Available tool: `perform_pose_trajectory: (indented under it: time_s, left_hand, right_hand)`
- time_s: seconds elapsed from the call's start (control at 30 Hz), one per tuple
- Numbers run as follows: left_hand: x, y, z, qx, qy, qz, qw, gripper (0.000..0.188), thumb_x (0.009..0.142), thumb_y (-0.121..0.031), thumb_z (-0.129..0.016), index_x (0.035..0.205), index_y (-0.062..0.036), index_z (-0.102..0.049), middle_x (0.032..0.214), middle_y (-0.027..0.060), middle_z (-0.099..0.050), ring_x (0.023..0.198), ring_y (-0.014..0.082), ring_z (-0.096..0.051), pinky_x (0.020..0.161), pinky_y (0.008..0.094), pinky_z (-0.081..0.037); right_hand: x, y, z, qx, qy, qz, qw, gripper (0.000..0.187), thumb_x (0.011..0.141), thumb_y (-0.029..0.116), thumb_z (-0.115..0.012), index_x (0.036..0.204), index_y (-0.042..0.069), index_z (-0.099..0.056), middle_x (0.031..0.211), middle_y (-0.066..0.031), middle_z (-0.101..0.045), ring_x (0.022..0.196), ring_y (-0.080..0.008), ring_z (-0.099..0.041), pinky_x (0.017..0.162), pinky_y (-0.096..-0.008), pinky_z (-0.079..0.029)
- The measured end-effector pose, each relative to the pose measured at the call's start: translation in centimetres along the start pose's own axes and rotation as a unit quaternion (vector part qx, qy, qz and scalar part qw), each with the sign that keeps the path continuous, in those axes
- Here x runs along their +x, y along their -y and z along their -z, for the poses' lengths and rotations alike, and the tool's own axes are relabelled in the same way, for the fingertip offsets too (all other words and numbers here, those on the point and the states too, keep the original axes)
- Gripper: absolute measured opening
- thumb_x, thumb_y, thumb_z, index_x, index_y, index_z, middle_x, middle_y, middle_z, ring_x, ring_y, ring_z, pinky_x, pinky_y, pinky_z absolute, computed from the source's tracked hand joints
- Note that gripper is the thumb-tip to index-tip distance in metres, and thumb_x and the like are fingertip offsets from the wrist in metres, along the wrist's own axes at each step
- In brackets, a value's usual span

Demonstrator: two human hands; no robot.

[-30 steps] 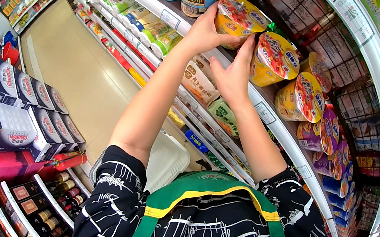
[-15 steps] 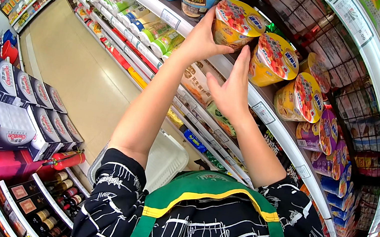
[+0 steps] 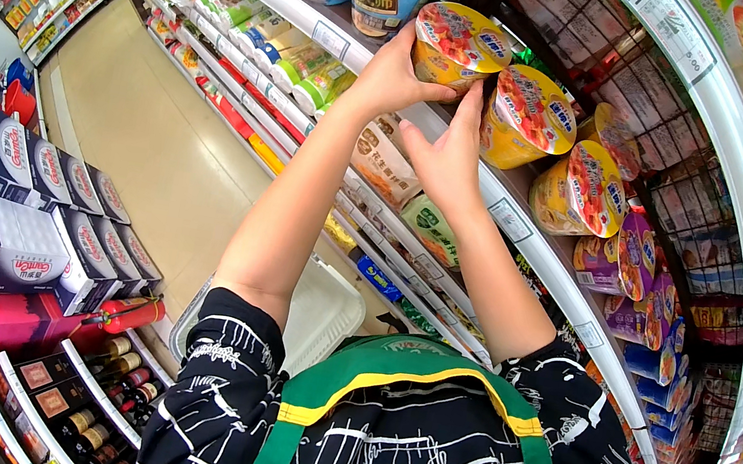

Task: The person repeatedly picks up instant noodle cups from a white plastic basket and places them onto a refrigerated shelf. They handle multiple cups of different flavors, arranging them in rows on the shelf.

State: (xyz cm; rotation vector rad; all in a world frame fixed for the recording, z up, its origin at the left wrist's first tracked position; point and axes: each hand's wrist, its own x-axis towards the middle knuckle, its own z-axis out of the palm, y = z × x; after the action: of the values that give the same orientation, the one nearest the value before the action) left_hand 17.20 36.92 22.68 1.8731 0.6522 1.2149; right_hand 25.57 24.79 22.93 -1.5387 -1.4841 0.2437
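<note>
Fingers (image 3: 407, 47) of 2 hands meet the yellow row, at the ends of 2 bare forearms (image 3: 282, 206) that stretch up and forward from short dark sleeves. The left hand (image 3: 386, 83) is part open, curved around the outer side of 1 yellow tub (image 3: 465, 40) with its thumb across the near side, and has hold of it. The right hand (image 3: 449, 156) is spread wider and grips nothing: its fingers point up toward the gap beside that tub, its thumb juts left, and whether its fingertips touch the packaging I cannot tell. The held tub is at the left end of 4 yellow ones, over the front of the white-edged shelf (image 3: 551, 276); its base is partly hidden. It has a round, yellow-rimmed lid printed with red food, and yellow sides. To its right are 3 more yellow tubs (image 3: 538, 107), 2 toward the front and 1 farther back. Left of it runs a line of blue tubs (image 3: 386, 6), at least 6. Farther right are purple tubs (image 3: 634, 254), too overlapped to count.
</note>
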Motion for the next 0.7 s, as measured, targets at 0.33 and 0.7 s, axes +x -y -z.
perform_pose_trajectory:
  time_s: [0.33,0.7]
  left_hand:
    - [-0.5,-1.0,-0.3,-0.006,-0.068,-0.024,0.997,0.095,0.049,-0.022,-0.088,0.129,0.0002,-0.04,0.121,0.0141,-0.055,0.112,0.0227,-0.054,0.096,0.0338,-0.042]
    - [-13.7,-5.5,2.3,0.033,-0.175,0.012,0.984,0.104,0.05,-0.02,-0.087,0.133,0.0002,-0.028,0.124,0.0156,-0.043,0.115,0.0286,-0.047,0.099,0.0373,-0.038]
  right_hand:
    - [0.0,0.2,-0.2,0.108,-0.022,0.03,0.993,0.098,0.071,0.015,-0.069,0.137,-0.013,-0.004,0.142,-0.0326,-0.016,0.135,-0.0414,-0.016,0.111,-0.0432,-0.015]
    - [-6.0,2.1,2.4,0.244,0.07,0.074,0.964,0.071,0.083,0.015,-0.062,0.139,-0.003,-0.023,0.132,-0.0187,-0.035,0.121,-0.0277,-0.041,0.101,-0.0373,-0.035]
